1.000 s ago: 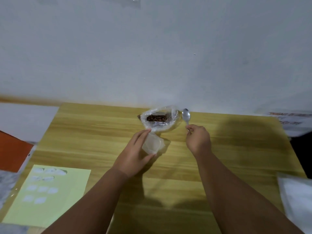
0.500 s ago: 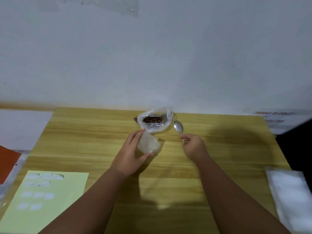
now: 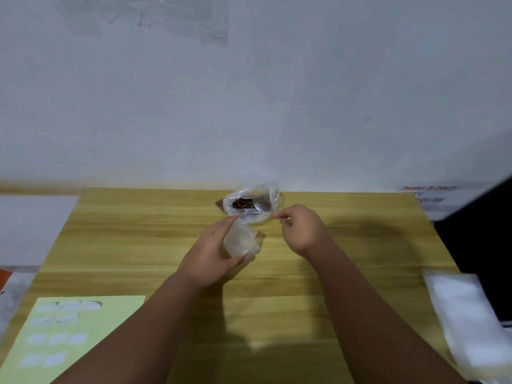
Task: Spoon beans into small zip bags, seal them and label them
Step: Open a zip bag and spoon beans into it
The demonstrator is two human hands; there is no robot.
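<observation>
My head-worn camera faces forward and down over the wooden table (image 3: 360,273) toward the white wall (image 3: 277,92), with my left hand (image 3: 210,253) and right hand (image 3: 302,231) near centre.

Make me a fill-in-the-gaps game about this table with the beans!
The left hand holds a small clear ___.
The big plastic bag holds brown ___.
The white labels sit on a ___ sheet.
Missing words: bag; beans; green.
</observation>
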